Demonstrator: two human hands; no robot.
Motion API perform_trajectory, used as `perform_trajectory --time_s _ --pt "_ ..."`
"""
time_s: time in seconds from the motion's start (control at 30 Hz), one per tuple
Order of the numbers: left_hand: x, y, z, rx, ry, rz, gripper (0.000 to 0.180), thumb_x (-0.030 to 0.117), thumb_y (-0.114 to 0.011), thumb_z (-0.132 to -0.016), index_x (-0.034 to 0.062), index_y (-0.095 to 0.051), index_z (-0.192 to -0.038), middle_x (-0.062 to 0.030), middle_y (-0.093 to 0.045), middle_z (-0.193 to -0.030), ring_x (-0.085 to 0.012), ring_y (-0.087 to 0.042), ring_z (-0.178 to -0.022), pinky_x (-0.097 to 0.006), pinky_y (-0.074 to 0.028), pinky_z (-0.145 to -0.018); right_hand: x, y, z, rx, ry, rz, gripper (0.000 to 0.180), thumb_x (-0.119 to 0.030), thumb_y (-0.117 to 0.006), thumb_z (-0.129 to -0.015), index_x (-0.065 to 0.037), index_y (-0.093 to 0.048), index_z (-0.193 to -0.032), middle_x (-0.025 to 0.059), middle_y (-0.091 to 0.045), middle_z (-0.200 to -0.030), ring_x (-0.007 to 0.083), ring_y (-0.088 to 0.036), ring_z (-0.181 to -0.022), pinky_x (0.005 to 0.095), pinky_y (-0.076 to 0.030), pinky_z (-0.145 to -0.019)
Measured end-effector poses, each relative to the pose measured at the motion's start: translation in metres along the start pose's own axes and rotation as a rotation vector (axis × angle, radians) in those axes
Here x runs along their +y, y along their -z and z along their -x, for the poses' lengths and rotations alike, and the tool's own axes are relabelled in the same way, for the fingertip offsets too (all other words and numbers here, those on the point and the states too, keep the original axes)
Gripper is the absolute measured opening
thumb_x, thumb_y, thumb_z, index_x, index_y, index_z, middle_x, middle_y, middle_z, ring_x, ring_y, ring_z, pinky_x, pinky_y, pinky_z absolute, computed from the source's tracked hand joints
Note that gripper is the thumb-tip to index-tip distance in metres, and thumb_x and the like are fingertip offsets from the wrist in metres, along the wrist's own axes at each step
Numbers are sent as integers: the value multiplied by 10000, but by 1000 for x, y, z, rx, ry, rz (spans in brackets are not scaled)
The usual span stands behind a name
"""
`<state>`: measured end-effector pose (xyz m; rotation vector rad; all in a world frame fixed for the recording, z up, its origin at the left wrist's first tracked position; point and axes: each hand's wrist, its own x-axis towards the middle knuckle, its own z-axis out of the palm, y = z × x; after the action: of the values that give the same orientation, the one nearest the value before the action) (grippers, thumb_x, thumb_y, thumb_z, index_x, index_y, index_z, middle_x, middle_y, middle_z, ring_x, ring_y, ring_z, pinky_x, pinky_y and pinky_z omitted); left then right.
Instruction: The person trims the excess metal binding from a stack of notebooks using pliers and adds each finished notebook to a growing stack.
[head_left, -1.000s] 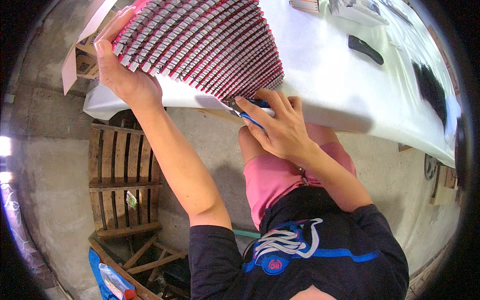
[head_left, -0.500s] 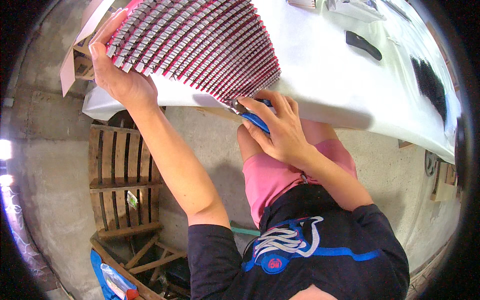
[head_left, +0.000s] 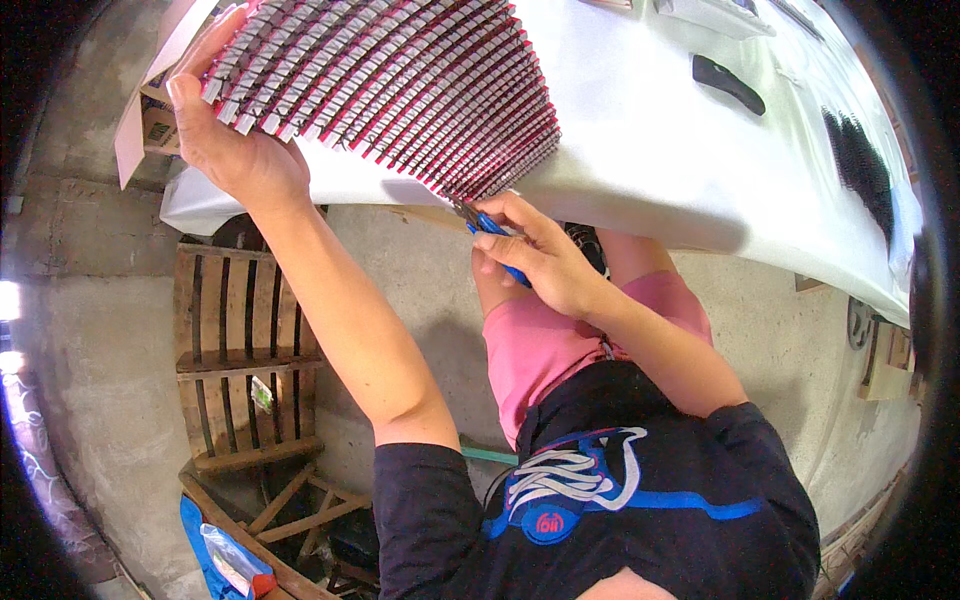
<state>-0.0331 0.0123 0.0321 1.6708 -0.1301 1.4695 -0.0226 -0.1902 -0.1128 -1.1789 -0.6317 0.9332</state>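
A red panel [head_left: 390,90] covered with rows of silver-grey strips and thin black lines rises at a slant over the table's near edge. My left hand [head_left: 235,150] grips its left lower corner, with the thumb on the near side and the other fingers partly hidden along the edge. In my right hand [head_left: 555,260] is a pair of blue-handled pliers [head_left: 485,225], held with the fingers around the handles. The dark metal jaws meet the panel's lowest corner. What lies between the jaws is too small to make out.
White cloth covers the table [head_left: 640,130]. On it, to the right, lie a black curved piece [head_left: 728,85] and a bundle of black spiky strips [head_left: 858,165]. Cardboard boxes [head_left: 150,125] stand at the far left, and a wooden slatted pallet [head_left: 245,350] is below left.
My right hand has shifted slightly down and left, turning the pliers more steeply, with their jaws still at the panel's corner. The left hand and panel have moved slightly left.
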Motion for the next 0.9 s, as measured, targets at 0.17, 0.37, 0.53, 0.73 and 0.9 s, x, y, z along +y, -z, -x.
perform_trajectory --time_s 0.17,0.37,0.53,0.73,0.9 --pt "-6 4 -4 68 35 20 577 467 -345 -918 -35 -572 -1089 -172 -598 -1116 -273 -583 -1031 -397 -470 -914 4 9 3 340 601 950 432 -208 -627 -801 -153 -509 -1213 115 -508 -1094 274 -536 -929 423 -397 -805" --pt "-4 4 -4 57 53 16 591 479 -362 -910 -42 -572 -1095 -174 -600 -1118 -274 -589 -1027 -399 -478 -905 3 12 1 382 690 1220 460 -229 -629 -783 -184 -537 -1231 123 -511 -1123 261 -501 -1027 452 -311 -905" --pt "0 1 -2 18 31 117 531 397 -333 -953 -57 -599 -1020 -165 -629 -1016 -213 -612 -926 -334 -472 -870 3 12 0 307 646 1169 430 -208 -603 -807 -153 -521 -1225 106 -513 -1091 253 -526 -941 424 -382 -794" --pt "-1 1 -2 24 28 49 543 407 -313 -942 -44 -587 -1069 -167 -618 -1070 -251 -607 -973 -374 -487 -879 -4 4 0 33 29 67 299 -170 -584 -851 -84 -560 -1136 168 -564 -983 295 -591 -783 344 -466 -672" --pt "-2 2 -3 36 26 100 521 391 -329 -954 -50 -600 -1010 -166 -627 -1032 -219 -615 -930 -336 -478 -870 3 9 6 321 585 936 401 -199 -622 -799 -136 -538 -1186 123 -532 -1056 272 -546 -925 426 -399 -792"
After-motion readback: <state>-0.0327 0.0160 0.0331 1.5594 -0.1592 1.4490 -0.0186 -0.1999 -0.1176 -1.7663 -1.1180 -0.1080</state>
